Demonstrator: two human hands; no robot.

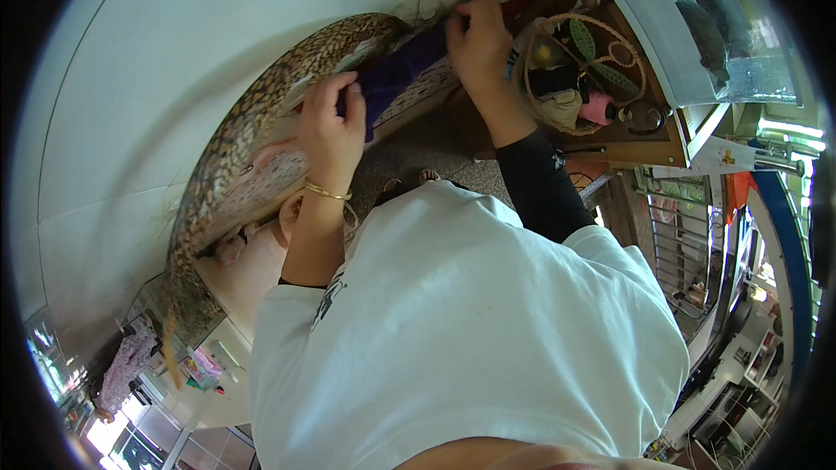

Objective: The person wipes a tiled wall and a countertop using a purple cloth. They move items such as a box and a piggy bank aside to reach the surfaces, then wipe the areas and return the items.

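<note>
A dark purple cloth [408, 68] stretches between my two hands. My left hand [332, 114], with a gold-coloured bangle at the wrist, pinches its near end between thumb and fingers. At the far end, close to the tiled wall, my right hand [480, 42] grips the cloth, its fingertips partly turned from view. A black sleeve covers my right forearm. Beneath the cloth lies a seat with a small-patterned cover [268, 179]. Behind it curves a brown mottled backrest [222, 150] along the wall.
To the right, a round woven basket [522, 72] with leaf decorations stands on a wooden cabinet [643, 143]; a pink thread spool [595, 108] and dark cloth are in it. A clear plastic box [653, 26] is beyond. Speckled floor [418, 150] shows below, and a metal rack [679, 235] stands right.
</note>
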